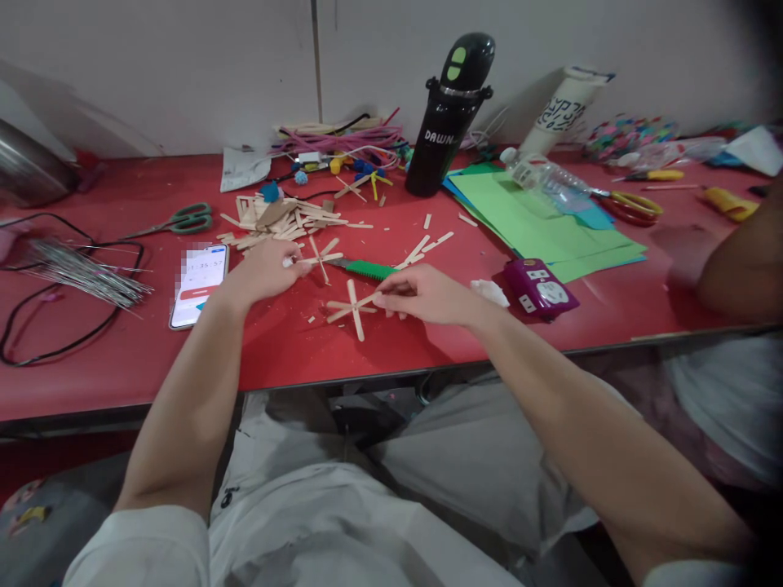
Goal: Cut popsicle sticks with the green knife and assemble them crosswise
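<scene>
My left hand (272,273) is closed on one arm of a star made of crossed wooden craft sticks (319,256), low over the red table. Fingers of my right hand (422,293) pinch the tip of a second craft-stick star (355,308), nearer the front edge. Between the two hands lies a tool with a green handle (370,269), its grey end beside the left star. Several loose craft sticks (425,247) rest just behind my right hand. A heap of craft sticks (281,216) spreads behind my left hand.
A phone (199,285), green-handled scissors (183,220) and a bundle of wires (91,273) lie to the left. A black bottle (449,122) stands behind. On the right are green paper sheets (550,220), a purple box (541,289) and another person's arm (746,253).
</scene>
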`<state>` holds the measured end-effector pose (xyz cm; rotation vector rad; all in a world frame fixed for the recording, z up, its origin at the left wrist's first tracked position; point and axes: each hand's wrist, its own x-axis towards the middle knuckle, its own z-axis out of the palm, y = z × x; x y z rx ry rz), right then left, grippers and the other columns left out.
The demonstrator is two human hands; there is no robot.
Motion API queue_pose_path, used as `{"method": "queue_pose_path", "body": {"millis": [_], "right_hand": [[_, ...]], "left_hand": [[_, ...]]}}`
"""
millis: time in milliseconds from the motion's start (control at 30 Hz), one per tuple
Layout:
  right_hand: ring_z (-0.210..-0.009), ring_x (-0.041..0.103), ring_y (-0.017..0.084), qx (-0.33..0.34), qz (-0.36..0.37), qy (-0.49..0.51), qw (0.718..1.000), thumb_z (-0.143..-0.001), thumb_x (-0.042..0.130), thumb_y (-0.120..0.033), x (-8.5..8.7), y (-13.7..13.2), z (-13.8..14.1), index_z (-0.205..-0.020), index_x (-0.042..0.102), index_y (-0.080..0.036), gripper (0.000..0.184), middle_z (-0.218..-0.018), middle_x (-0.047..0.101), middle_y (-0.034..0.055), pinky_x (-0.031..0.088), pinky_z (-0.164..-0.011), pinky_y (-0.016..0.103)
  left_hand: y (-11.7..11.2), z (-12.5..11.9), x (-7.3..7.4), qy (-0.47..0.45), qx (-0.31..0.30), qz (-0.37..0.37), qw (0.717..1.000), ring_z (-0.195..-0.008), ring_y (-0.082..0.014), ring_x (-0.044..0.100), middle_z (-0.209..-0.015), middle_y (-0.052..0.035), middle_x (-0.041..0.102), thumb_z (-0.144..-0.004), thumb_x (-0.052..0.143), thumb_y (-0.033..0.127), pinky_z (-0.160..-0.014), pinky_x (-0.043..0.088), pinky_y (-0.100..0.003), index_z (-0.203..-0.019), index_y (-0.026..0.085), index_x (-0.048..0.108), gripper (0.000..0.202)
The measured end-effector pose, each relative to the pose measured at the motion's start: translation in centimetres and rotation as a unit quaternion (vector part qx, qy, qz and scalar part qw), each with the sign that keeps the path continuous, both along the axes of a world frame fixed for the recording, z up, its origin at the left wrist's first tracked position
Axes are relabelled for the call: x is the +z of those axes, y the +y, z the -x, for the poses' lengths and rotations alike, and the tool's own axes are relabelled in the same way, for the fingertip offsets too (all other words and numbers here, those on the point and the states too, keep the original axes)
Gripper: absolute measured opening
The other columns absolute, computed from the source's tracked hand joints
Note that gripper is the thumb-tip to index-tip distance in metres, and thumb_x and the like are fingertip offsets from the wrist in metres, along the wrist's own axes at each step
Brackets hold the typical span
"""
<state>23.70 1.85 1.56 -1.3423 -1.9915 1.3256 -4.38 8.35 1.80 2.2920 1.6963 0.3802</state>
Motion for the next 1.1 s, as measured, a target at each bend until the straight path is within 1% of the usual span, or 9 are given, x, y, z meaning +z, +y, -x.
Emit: {"method": "queue_pose_path", "body": {"millis": [100,167,300,400,567,733,967,1033,1100], "right_hand": [[-0.068,0.065,0.015,-0.088,-0.086,0.037,0.992,-0.083,0.071,-0.047,-0.5,0.2,0.2,-0.088,0.074,-0.017,0.03,-0.078,0.073,0.0058,0.052,-0.065,0.031],[-0.073,0.066,0.016,-0.129,-0.132,0.059,0.981,-0.084,0.071,-0.048,-0.8,0.5,0.4,-0.087,0.074,-0.018,0.031,-0.082,0.074,0.0059,0.053,-0.069,0.032],[-0.077,0.067,0.016,-0.163,-0.134,0.152,0.966,-0.083,0.071,-0.052,-0.9,1.0,0.6,-0.106,0.071,-0.021,0.038,-0.097,0.074,0.0054,0.054,-0.065,0.03],[-0.074,0.067,0.014,-0.158,-0.128,0.206,0.957,-0.084,0.069,-0.054,-0.6,0.9,1.0,-0.11,0.07,-0.022,0.041,-0.091,0.073,0.0036,0.054,-0.062,0.028],[-0.064,0.063,0.012,-0.151,-0.179,0.2,0.952,-0.087,0.067,-0.044,-0.4,-0.1,2.0,-0.091,0.071,-0.017,0.028,-0.071,0.068,0.0016,0.054,-0.065,0.029],[-0.076,0.065,0.016,-0.171,-0.257,0.131,0.942,-0.083,0.071,-0.038,-1.1,-0.2,2.3,-0.087,0.068,-0.019,0.019,-0.085,0.071,0.0041,0.054,-0.072,0.032],[-0.096,0.065,0.022,-0.149,-0.432,0.051,0.888,-0.084,0.06,-0.019,-0.5,-0.5,2.8,-0.094,0.066,-0.021,0.012,-0.097,0.068,0.0083,0.052,-0.09,0.04],[-0.098,0.065,0.023,-0.151,-0.448,0.044,0.88,-0.082,0.058,-0.015,-0.2,-0.6,3.0,-0.094,0.065,-0.022,0.016,-0.098,0.068,0.0081,0.052,-0.091,0.041],[-0.095,0.066,0.022,-0.149,-0.421,0.056,0.893,-0.084,0.06,-0.019,0.0,-0.8,3.2,-0.096,0.065,-0.022,0.014,-0.099,0.07,0.0078,0.054,-0.087,0.039]], "left_hand": [[-0.4,-0.5,0.5,-0.095,-0.023,-0.057,0.994,-0.074,-0.0183,0.058,-0.08,-0.006,0.071,-0.082,0.063,0.04,-0.069,0.042,-0.03,-0.076,0.018,0.068,0.023],[-0.9,-1.2,1.0,-0.155,-0.057,-0.058,0.985,-0.069,-0.0146,0.054,-0.071,-0.0024,0.066,-0.083,0.063,0.039,-0.067,0.04,-0.027,-0.071,0.017,0.065,0.025],[-2.1,-2.9,1.3,-0.232,-0.111,-0.017,0.966,-0.056,-0.0096,0.04,-0.058,0.0036,0.051,-0.084,0.063,0.038,-0.057,0.034,-0.025,-0.068,0.018,0.063,0.025],[-2.5,-3.8,1.1,-0.23,-0.123,0.002,0.965,-0.053,-0.0099,0.035,-0.055,0.0043,0.043,-0.087,0.058,0.039,-0.052,0.028,-0.027,-0.066,0.019,0.059,0.028],[-2.7,-4.2,0.7,-0.179,-0.148,-0.062,0.971,-0.052,-0.0106,0.031,-0.054,0.0038,0.034,-0.092,0.049,0.036,-0.053,0.024,-0.03,-0.058,0.02,0.039,0.039],[-3.4,-4.6,0.8,-0.193,-0.184,-0.074,0.961,-0.053,-0.0106,0.036,-0.055,0.0044,0.038,-0.094,0.048,0.037,-0.055,0.028,-0.029,-0.066,0.019,0.05,0.033],[-3.7,-4.9,0.6,-0.159,-0.16,-0.129,0.966,-0.054,-0.011,0.042,-0.057,0.0032,0.045,-0.094,0.049,0.035,-0.058,0.032,-0.028,-0.068,0.019,0.055,0.031],[-3.6,-4.8,0.5,-0.156,-0.151,-0.155,0.964,-0.053,-0.0109,0.041,-0.055,0.0034,0.045,-0.094,0.049,0.035,-0.058,0.032,-0.028,-0.068,0.019,0.056,0.031],[-3.4,-4.7,0.2,-0.151,-0.143,-0.18,0.961,-0.053,-0.0108,0.041,-0.055,0.0033,0.045,-0.094,0.049,0.035,-0.058,0.032,-0.028,-0.068,0.019,0.057,0.032]]}}
